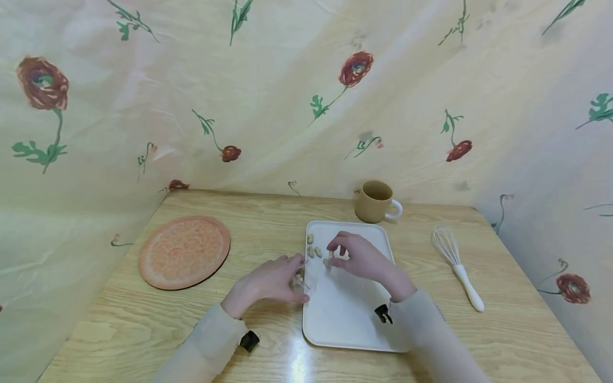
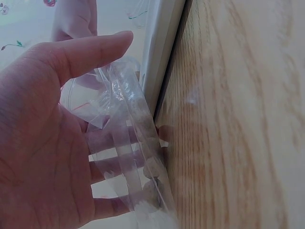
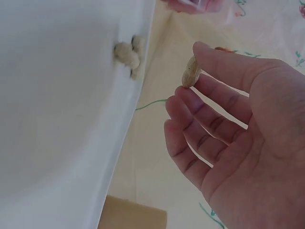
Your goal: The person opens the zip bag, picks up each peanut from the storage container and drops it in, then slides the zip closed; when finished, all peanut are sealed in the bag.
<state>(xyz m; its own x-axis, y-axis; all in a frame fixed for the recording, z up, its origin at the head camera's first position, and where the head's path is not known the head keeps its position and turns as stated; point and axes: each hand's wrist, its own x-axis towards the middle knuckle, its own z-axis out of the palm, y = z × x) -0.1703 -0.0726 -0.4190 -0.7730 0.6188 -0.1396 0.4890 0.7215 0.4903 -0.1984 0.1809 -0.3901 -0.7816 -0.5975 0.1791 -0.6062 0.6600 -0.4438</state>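
Observation:
My right hand (image 1: 361, 259) pinches a peanut in its shell (image 3: 191, 73) between thumb and fingertips, over the left part of the white tray (image 1: 349, 314). Several other peanuts (image 1: 311, 252) lie on the tray along its upper left edge. At the tray's left side, my left hand (image 1: 275, 279) holds a clear plastic bag (image 2: 125, 90), thumb on one side and fingers behind it. Lumpy pale peanuts (image 2: 151, 167) show through the bag's film, low against the wood in the left wrist view.
A brown mug (image 1: 373, 202) with a white handle stands behind the tray. To the right lies a whisk (image 1: 462, 271) with a white handle. A round orange placemat (image 1: 184, 252) lies on the wooden table (image 1: 119, 330) at left. Flowered cloth (image 1: 287, 106) hangs behind.

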